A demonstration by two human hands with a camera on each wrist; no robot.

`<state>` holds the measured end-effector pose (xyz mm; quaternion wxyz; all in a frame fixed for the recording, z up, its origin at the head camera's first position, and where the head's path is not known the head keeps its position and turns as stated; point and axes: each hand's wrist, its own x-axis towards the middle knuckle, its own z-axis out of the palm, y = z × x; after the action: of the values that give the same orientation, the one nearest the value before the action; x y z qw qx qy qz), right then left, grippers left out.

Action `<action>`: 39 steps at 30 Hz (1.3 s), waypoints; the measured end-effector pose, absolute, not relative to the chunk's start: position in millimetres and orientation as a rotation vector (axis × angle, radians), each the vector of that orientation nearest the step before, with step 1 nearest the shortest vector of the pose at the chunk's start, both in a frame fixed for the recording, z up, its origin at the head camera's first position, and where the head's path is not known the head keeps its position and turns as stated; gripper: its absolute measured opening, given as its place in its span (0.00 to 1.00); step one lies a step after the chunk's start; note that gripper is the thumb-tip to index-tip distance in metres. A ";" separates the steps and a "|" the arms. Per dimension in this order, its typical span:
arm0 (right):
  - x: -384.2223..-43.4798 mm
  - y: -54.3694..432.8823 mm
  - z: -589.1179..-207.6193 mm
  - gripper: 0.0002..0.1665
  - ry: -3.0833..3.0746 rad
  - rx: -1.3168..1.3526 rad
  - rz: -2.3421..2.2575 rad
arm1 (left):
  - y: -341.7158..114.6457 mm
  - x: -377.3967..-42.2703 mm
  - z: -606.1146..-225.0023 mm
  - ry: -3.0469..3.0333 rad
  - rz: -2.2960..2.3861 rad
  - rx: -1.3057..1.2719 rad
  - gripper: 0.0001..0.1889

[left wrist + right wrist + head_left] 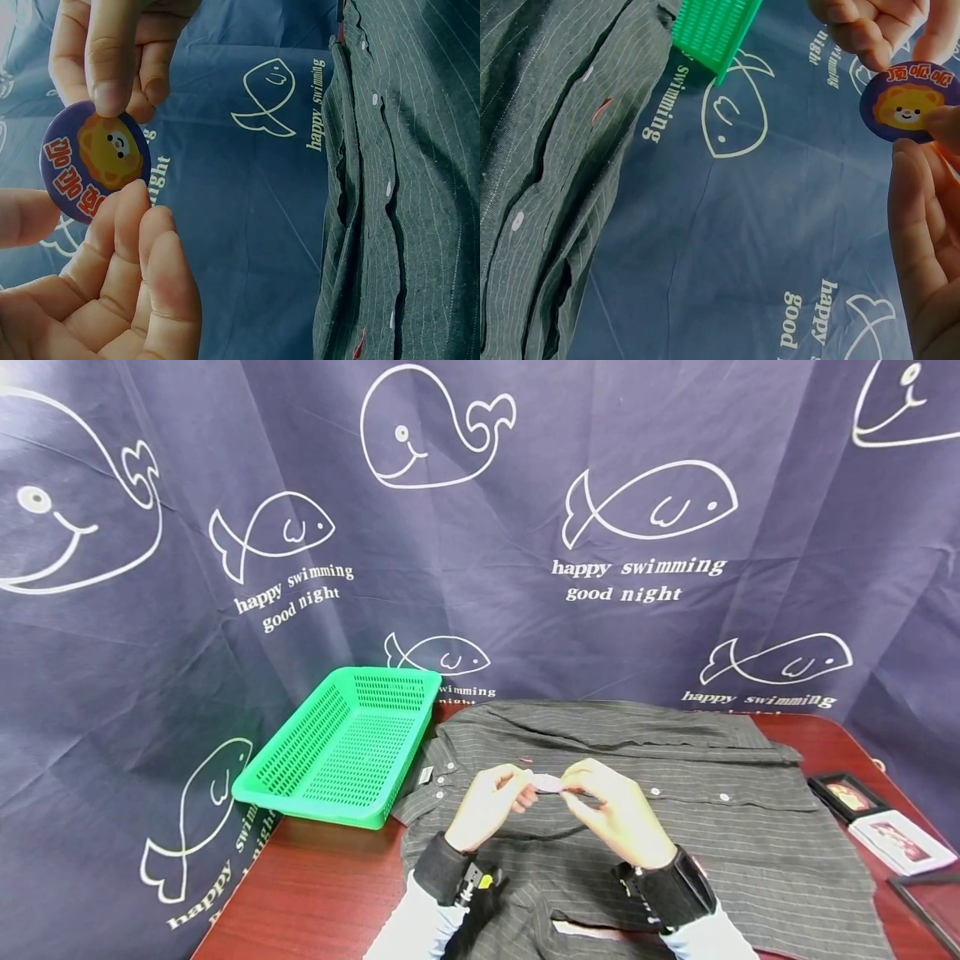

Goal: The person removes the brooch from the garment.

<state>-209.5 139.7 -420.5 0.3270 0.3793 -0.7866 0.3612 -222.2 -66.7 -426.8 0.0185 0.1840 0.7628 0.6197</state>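
Note:
Both hands hold a round button badge point(547, 783), purple with a yellow lion face and red lettering, up over a dark grey striped shirt point(720, 843). My left hand point(487, 806) has its thumb and fingertips at the badge's edge; in the left wrist view the badge point(66, 171) faces the camera. My right hand point(618, 814) pinches the opposite side, its thumb point(111, 82) lying over the printed face. In the right wrist view the lion badge point(889, 94) shows between both hands' fingertips. The shirt lies spread out, its buttoned front running crosswise under the hands.
A green plastic basket point(382, 802) stands at the left on the red-brown table point(322, 881). At the right edge are a black-framed picture point(849, 796), a white-framed one point(902, 842) and a dark frame point(933, 906). A small red thing point(601, 110) lies on the shirt.

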 end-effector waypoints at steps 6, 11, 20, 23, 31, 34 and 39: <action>-210.7 137.4 -423.4 0.15 -2.076 1.032 0.907 | -66.4 -225.3 -429.6 2.381 1.947 0.546 0.12; -212.8 134.6 -424.9 0.18 -2.029 1.062 0.883 | -66.4 -224.0 -429.9 2.387 1.988 0.516 0.10; -217.7 131.0 -426.2 0.19 -2.026 1.025 0.982 | -70.8 -220.6 -429.1 2.399 2.053 0.480 0.09; -219.3 131.8 -424.9 0.19 -2.037 0.985 1.041 | -72.1 -220.3 -427.5 2.426 2.043 0.468 0.08; -214.9 132.0 -417.1 0.13 -2.125 0.756 1.321 | -69.1 -212.1 -411.9 2.538 1.919 0.574 0.08; -213.4 131.1 -417.0 0.13 -2.161 0.695 1.358 | -67.7 -209.5 -409.5 2.547 1.892 0.631 0.07; -211.6 128.4 -421.0 0.12 -2.228 0.638 1.380 | -67.0 -216.6 -423.5 2.588 1.834 0.701 0.06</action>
<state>-211.6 128.4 -421.0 0.2205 0.2309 -0.8057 0.4990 -216.6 -67.0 -423.5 -0.0536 0.2156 0.7955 0.5638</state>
